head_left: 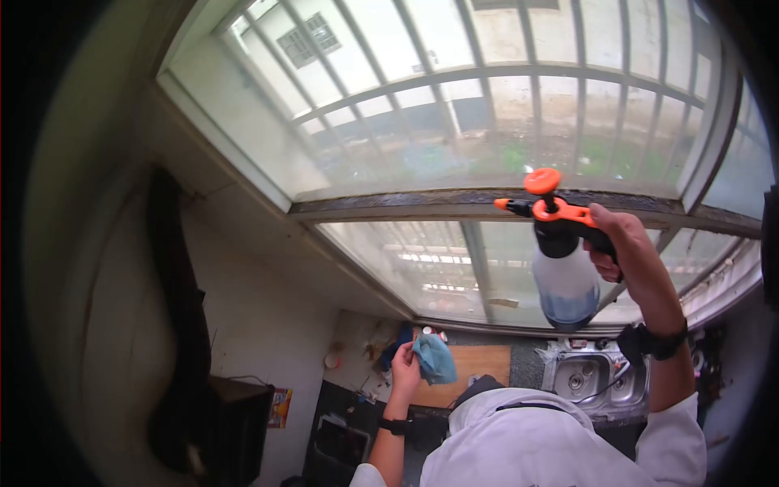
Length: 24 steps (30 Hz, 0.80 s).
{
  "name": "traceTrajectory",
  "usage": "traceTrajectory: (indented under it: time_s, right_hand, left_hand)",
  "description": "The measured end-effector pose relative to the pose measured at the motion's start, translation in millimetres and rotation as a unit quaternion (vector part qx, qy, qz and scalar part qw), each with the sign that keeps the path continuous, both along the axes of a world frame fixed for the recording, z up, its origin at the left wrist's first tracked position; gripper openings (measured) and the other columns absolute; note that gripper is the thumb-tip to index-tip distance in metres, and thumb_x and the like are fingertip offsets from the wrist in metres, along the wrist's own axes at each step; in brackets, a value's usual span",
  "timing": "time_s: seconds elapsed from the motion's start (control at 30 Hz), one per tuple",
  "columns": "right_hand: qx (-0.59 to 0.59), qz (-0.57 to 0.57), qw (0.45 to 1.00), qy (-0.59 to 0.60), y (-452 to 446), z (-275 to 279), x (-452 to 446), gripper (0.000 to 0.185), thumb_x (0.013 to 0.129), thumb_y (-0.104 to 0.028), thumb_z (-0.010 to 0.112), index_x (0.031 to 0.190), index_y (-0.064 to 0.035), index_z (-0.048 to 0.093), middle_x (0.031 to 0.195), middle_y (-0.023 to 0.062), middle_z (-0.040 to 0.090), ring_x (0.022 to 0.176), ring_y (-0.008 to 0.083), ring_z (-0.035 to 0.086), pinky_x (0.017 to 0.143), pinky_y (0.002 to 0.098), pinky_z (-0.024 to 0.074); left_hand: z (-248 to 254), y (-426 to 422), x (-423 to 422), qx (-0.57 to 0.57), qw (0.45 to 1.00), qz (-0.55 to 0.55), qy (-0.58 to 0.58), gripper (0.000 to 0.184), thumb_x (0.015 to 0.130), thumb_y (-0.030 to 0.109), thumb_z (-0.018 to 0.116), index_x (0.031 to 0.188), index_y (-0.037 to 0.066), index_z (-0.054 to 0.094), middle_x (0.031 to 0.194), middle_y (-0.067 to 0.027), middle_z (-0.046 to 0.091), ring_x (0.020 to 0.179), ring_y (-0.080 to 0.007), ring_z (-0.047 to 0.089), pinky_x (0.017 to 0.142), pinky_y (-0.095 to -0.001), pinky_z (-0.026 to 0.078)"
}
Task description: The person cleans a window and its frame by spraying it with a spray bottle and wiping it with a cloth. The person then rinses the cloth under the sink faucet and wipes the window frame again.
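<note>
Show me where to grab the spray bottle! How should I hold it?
Grab the spray bottle by its handle, coming from the right side, as the right hand does. The bottle is roughly upright, and the handle sticks out opposite the nozzle, so the tip points away from you. The round body looks wider, so it's probably harder to grip.

A translucent, orange-topped spray bottle (565, 274) is held nearly upright, a crumpled blue cloth (436, 359) lower left.

White top (519, 442), white sleeves (673, 442), two black wrist straps (669, 345)
</note>
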State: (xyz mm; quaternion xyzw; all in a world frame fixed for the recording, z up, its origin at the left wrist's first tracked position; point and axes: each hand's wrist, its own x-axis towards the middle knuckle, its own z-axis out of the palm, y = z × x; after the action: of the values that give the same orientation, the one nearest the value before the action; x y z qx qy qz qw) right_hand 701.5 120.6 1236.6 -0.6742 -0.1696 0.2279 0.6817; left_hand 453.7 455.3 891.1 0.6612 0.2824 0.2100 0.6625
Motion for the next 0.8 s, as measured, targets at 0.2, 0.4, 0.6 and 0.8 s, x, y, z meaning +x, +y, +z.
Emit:
traceTrajectory:
  time_s: [0.2, 0.4, 0.6, 0.8]
  right_hand:
    - [0.035, 0.115, 0.992, 0.024, 117, -6, 5, 0.044, 0.100, -0.042, 0.052, 0.078, -0.0043, 0.060, 0.052, -0.0071, 0.041, 0.042, 0.0032, 0.036, 0.039, 0.0222, 0.0236]
    - [0.116, 0.077, 0.988, 0.062, 166, 1, -10, 0.041, 0.099, -0.042, 0.052, 0.081, -0.0053, 0.059, 0.053, -0.0066, 0.042, 0.042, 0.0042, 0.037, 0.041, 0.0215, 0.0288]
    - [0.070, 0.051, 0.996, 0.032, 130, -22, 4, 0.045, 0.098, -0.047, 0.052, 0.081, -0.0065, 0.058, 0.054, -0.0073, 0.042, 0.041, 0.0033, 0.037, 0.039, 0.0213, 0.0279]
    - [0.008, -0.083, 0.996, 0.009, 64, -40, 7, 0.047, 0.096, -0.050, 0.054, 0.078, -0.0064, 0.058, 0.050, -0.0068, 0.040, 0.036, 0.0034, 0.036, 0.034, 0.0211, 0.0256]
  left_hand:
    - [-10, 22, -75, 0.009, 0.994, 0.100, 0.043, 0.024, 0.098, -0.004, 0.051, 0.122, -0.002, 0.055, 0.113, -0.0112, 0.069, 0.105, -0.0154, 0.065, 0.091, -0.0271, 0.050]
    - [-18, 30, -120, -0.020, 0.987, 0.150, 0.050, 0.025, 0.099, -0.004, 0.050, 0.123, -0.002, 0.054, 0.112, -0.0110, 0.069, 0.104, -0.0155, 0.065, 0.090, -0.0274, 0.050]
    - [-9, 44, -117, -0.009, 0.981, 0.189, 0.046, 0.024, 0.101, 0.001, 0.049, 0.124, -0.001, 0.052, 0.109, -0.0104, 0.069, 0.100, -0.0140, 0.064, 0.087, -0.0274, 0.050]
    - [15, 101, -73, -0.003, 0.975, 0.220, -0.016, 0.026, 0.099, 0.002, 0.054, 0.124, 0.000, 0.053, 0.106, -0.0097, 0.067, 0.097, -0.0145, 0.064, 0.084, -0.0281, 0.051]
